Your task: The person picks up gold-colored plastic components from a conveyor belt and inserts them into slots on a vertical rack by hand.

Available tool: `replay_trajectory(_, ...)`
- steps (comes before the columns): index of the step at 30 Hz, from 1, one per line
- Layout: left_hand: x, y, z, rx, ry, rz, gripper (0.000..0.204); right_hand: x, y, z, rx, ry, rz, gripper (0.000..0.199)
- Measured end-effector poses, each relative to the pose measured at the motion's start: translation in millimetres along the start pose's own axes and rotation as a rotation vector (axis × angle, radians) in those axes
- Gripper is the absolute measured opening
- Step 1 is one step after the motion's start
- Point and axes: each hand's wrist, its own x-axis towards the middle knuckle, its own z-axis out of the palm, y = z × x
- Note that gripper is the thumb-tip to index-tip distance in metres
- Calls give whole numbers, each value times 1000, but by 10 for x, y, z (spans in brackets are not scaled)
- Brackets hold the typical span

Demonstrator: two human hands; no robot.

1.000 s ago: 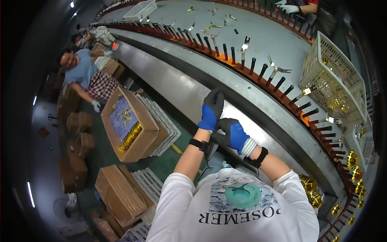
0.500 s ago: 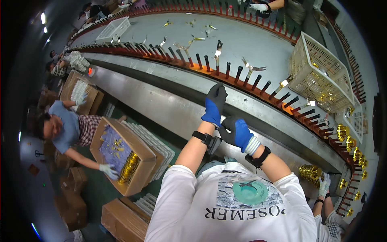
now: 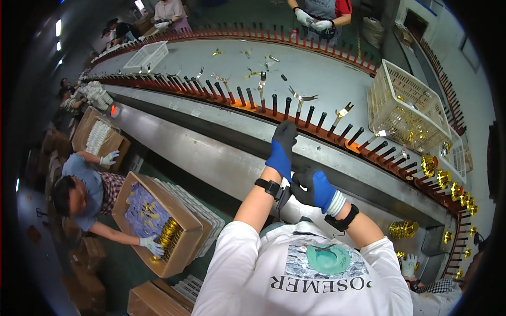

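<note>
The left hand (image 3: 282, 147), in a blue-and-black glove, reaches up to the row of dark pegs (image 3: 287, 108) along the curved conveyor (image 3: 316, 73). The right hand (image 3: 312, 188), gloved alike, stays curled near the left wrist. A white basket (image 3: 408, 110) sits on the conveyor. Below left, a person (image 3: 87, 192) leans over a cardboard box (image 3: 158, 224).
</note>
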Motion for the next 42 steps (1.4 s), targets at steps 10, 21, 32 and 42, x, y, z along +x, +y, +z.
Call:
replay_trajectory(10,-821,-160,968,1467,-110,1033,37,-768,-150,-1416,93,101,36,16)
replay_trajectory(21,-1431,-1246,1507,1607,-916,417,32,-1494,472,-1631,-189,-224,112,47)
replay_trajectory(32,-2208,-1918,2029,1487,-913,300,59,-1831,579,-1764,205,-217,241,39)
replay_trajectory(42,-1917,-1924,1927,1291,-791,291,44,-2464,536,-2228,415,-1,-2,28)
